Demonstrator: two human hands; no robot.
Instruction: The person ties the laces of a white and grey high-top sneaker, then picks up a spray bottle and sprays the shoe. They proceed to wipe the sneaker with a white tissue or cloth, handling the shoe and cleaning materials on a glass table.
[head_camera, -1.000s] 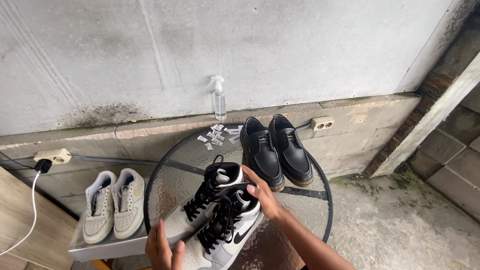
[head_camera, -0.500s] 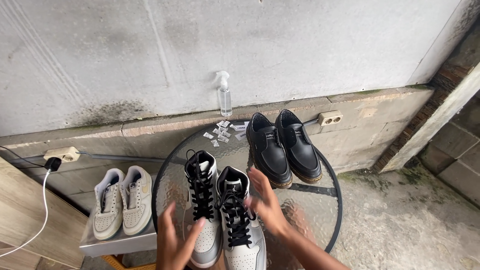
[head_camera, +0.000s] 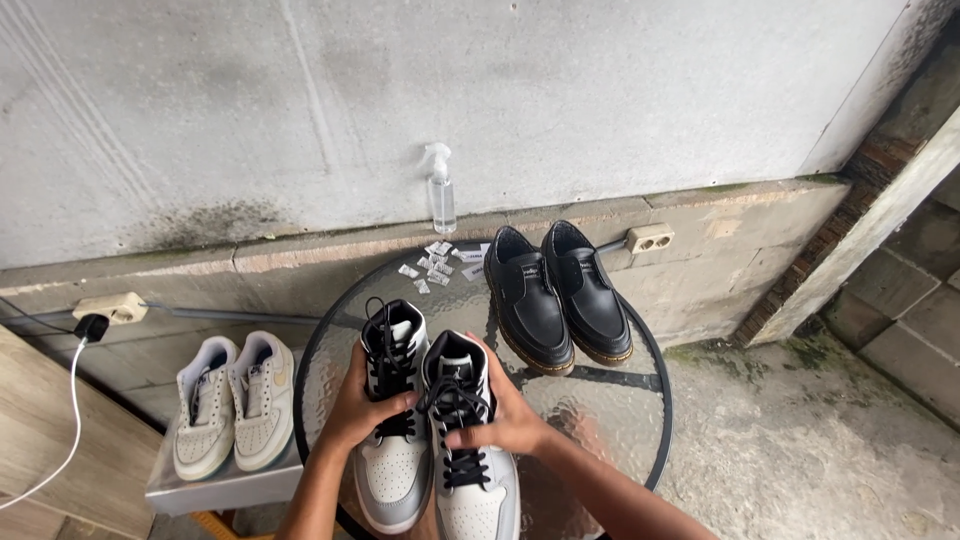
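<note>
You are standing in an outdoor yard or back passage of a house, not a fitted workroom. Across the top of the frame runs a stained, weathered concrete wall (head_camera: 500, 90) with a low ledge (head_camera: 300, 255) along its foot. At far right there is bare blockwork (head_camera: 915, 300), and at lower right a rough cement floor (head_camera: 800, 450) with moss at its edge. Two sockets (head_camera: 650, 238) sit loose on the ledge, one at left with a white cable (head_camera: 72, 400) plugged in. A round glass table (head_camera: 600, 400) at centre and a small stand (head_camera: 225, 488) at lower left serve as makeshift surfaces for three pairs of shoes. A spray bottle (head_camera: 441, 190) stands against the wall.
</note>
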